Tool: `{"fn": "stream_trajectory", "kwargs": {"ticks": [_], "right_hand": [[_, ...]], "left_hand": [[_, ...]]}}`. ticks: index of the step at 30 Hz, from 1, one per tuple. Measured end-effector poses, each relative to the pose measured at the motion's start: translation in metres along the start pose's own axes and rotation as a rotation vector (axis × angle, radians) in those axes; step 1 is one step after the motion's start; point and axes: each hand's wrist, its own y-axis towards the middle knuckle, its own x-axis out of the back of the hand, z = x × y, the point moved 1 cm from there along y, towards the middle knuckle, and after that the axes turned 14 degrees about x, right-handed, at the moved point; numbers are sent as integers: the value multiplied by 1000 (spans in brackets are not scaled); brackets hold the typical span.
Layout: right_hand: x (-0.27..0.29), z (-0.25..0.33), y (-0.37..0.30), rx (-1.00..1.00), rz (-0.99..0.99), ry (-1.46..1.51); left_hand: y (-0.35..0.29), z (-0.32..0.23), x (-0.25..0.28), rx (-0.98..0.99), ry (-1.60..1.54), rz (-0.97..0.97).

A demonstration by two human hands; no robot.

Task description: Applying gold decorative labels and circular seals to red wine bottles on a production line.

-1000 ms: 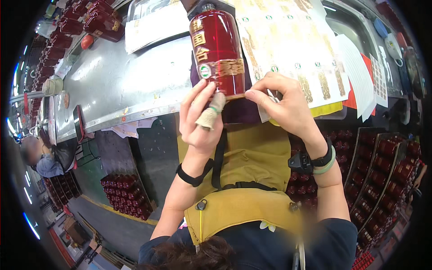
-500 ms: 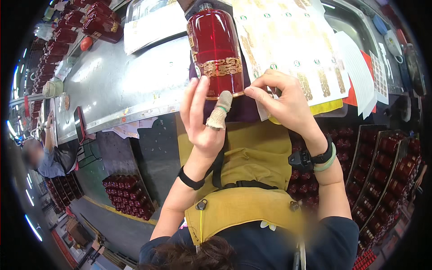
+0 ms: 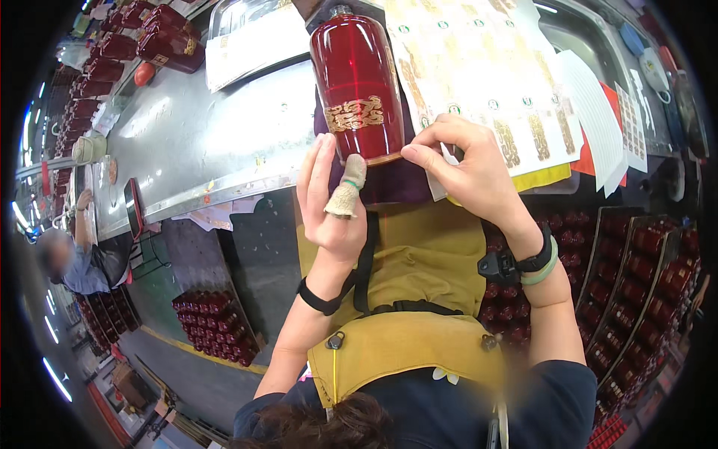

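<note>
A glossy red bottle (image 3: 357,75) with a gold band lies on a purple cloth (image 3: 396,187) at the edge of a metal bench (image 3: 209,142), its base toward me. My left hand (image 3: 329,217) is at the base with fingers spread flat beside it. Its thumb, in a woven fabric cover (image 3: 345,196), presses the base rim. My right hand (image 3: 471,172) pinches a small white sticker (image 3: 449,155) just right of the base. It hovers over a large sheet of gold stickers (image 3: 479,67).
More red bottles (image 3: 142,41) stand at the bench's far left. Crates of red bottles (image 3: 643,269) sit low on my right, another crate (image 3: 213,325) on the floor at left. Stacked white sheets (image 3: 598,120) lie right. Another person (image 3: 75,262) works at far left.
The bottle has turned, so the big gold label has gone out of view and a gold band shows. My left hand has opened from its hold to flat fingers at the base.
</note>
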Motion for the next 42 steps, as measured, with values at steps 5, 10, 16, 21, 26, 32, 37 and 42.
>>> {"fn": "stream_trajectory", "kwargs": {"ticks": [5,10,16,21,26,32,37,42], "right_hand": [[-1,-2,1,-4,3,-9],[-2,-4,0,15,-4,3],[-1,-5,-1,19,-12,28],[0,-6,-2,30,-23,27],[1,-5,-2,-28,17,35],[0,-1,-1,-10,-1,22],[-2,-2,-1,13,-16,41],[-2,-4,0,10,-17,30]], "left_hand": [[8,-11,-1,-111,43,-14],[15,-3,0,-150,-24,33],[4,6,3,12,-93,19],[3,0,0,3,-37,1],[9,-9,1,-115,34,9],[10,2,1,-108,-47,39],[2,6,1,40,-108,13],[6,-8,1,-90,54,-17]]}}
